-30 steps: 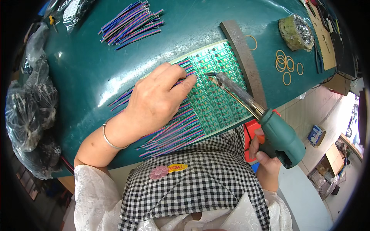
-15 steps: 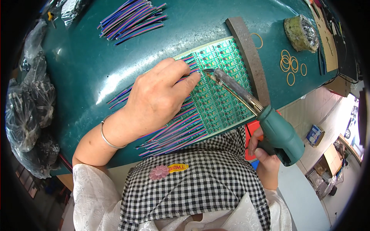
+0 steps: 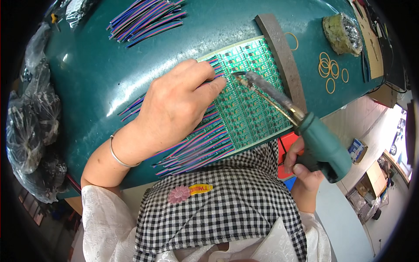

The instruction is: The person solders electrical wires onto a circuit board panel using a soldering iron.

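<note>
A green panel of small circuit boards lies on the table in front of me. Along its left side runs a row of striped, multicoloured ribbon wires, their ends at the boards' edge. My left hand is closed in a pinch at the upper part of that row, on a ribbon wire whose end is mostly covered by the fingers. Wrapped round the handle of a green soldering gun is my right hand. The gun's dark tip is over the panel, just right of my left fingertips and apart from them.
A dark metal bar borders the panel's right side. Loose ribbon wires lie in a pile at the far left. Rubber bands and a foil-lined roll are at the right. Plastic bags line the left edge.
The soldering gun has shifted slightly right, its tip drawing away from my left fingertips. My left hand keeps its pinch in nearly the same place on the panel.
</note>
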Motion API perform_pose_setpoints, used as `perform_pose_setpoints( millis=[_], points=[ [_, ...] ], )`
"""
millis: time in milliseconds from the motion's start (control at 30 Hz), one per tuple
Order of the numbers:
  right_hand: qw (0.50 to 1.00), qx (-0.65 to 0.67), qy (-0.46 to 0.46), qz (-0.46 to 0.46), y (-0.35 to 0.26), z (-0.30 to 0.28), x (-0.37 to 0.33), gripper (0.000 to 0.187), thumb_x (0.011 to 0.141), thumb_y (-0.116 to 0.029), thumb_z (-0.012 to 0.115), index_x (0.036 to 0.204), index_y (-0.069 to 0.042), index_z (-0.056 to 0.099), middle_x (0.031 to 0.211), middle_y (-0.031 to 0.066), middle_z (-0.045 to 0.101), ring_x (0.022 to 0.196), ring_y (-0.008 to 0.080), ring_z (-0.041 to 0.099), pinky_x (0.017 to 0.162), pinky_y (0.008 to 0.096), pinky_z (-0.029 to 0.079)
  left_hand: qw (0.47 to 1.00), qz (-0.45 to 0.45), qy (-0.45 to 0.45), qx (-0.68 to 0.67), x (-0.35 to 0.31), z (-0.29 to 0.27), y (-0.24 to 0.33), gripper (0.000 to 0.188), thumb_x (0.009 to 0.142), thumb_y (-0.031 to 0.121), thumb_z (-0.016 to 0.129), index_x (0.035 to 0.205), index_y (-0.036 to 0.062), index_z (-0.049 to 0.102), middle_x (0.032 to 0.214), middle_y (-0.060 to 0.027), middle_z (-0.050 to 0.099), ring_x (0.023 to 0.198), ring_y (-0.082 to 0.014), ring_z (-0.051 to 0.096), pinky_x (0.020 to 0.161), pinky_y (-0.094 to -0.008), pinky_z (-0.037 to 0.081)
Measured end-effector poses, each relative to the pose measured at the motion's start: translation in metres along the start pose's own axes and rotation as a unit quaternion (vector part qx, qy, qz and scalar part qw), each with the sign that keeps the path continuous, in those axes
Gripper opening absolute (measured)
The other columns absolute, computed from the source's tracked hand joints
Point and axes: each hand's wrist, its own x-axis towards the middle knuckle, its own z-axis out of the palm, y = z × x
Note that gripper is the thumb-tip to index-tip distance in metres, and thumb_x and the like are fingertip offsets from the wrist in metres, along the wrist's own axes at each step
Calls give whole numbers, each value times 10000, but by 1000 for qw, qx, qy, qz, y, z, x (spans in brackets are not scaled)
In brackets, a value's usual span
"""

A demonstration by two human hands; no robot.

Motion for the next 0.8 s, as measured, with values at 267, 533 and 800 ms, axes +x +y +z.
perform_pose_setpoints(
  millis=[267, 533, 800],
  points=[
    [994, 41, 90, 42, -8, 13, -6, 598, 713, -229, 780, 1157, 86, 533, 674, 83, 533, 492, 168, 512, 463, 275, 436, 1000, 4, -1, 6, -1, 1, 0, 225, 688, 5, 658, 908, -15, 704, 850, -89, 594, 753, -243, 600, 626, -355, 522],
    [994, -28, 78, 66, -12, 15, -4, 673, 684, -249, 784, 1220, 65, 523, 692, 67, 538, 556, 158, 531, 481, 272, 437, 1000, -11, -6, 4, 0, -1, 2, 252, 698, -39, 708, 941, 21, 734, 845, -74, 634, 732, -232, 631, 608, -335, 524],
    [1000, -9, -13, 4, -3, -4, -1, 412, 734, -41, 749, 1121, 44, 635, 944, 105, 676, 763, 170, 641, 689, 299, 539, 1000, -6, -11, -1, 1, -4, -1, 247, 700, -39, 701, 937, 20, 734, 853, -71, 639, 736, -232, 632, 612, -330, 525]
  ],
)
